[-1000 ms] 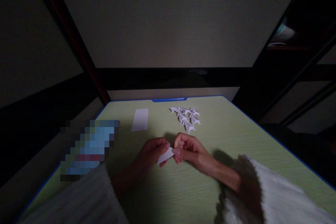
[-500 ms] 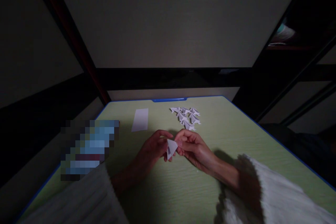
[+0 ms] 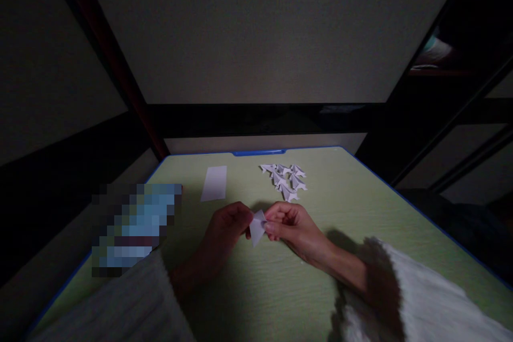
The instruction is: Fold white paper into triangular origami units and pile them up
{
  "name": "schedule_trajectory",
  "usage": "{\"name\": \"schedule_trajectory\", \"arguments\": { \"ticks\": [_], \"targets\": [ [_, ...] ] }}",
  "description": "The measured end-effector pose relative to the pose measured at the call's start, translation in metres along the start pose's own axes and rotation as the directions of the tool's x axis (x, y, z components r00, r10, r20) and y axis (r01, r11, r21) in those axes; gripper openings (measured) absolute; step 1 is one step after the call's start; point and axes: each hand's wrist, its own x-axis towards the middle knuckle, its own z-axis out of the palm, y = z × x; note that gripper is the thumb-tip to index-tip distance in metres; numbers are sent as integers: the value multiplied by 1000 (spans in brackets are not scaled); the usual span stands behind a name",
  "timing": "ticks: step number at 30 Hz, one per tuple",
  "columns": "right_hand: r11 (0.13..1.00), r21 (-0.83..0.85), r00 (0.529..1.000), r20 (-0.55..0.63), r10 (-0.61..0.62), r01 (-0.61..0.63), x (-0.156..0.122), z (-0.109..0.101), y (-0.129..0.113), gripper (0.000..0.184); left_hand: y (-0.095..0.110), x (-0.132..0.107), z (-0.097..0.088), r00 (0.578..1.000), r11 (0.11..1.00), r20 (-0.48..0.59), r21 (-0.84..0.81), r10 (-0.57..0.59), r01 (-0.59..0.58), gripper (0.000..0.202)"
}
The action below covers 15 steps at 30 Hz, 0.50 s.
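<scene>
Between my two hands is a small folded piece of white paper (image 3: pixel 257 230), with a point hanging downward. My left hand (image 3: pixel 230 227) pinches its left edge between thumb and fingers. On the other side, my right hand (image 3: pixel 290 227) is closed on its right edge, the thumb lying on top. The fingers behind the paper are partly hidden. Just beyond my right hand lie several folded white paper figures (image 3: pixel 284 184), grouped close together. A flat white sheet of paper (image 3: pixel 215 183) rests farther off to the left.
All of this is on a pale green table (image 3: pixel 352 214) with a blue edge. A pixelated bluish object (image 3: pixel 140 224) lies at its left side, by my left sleeve. A panel (image 3: pixel 256 37) stands behind the table.
My left thumb and fingers have closed onto the paper's left edge. The folded paper has turned and shifted slightly left; my right thumb now lies farther over it.
</scene>
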Motion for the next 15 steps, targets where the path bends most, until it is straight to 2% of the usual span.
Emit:
{"name": "schedule_trajectory", "arguments": {
  "ticks": [5, 10, 15],
  "targets": [
    [999, -37, 999, -46, -13, 11, 1, 0, -1, 11, 6, -2, 4, 1000, 984, -7, 177, 18, -16, 15],
    [994, -107, 995, -91, -31, 21, 2, 0, -2, 12, 8, -7, 6, 999, 920, 36, 388, 40, -50, 26],
    [990, -138, 997, -78, -2, -9, 1, -1, -2, 12, 8, -8, 5, 997, 919, 40, 387, 63, -73, 26]
  ]
}}
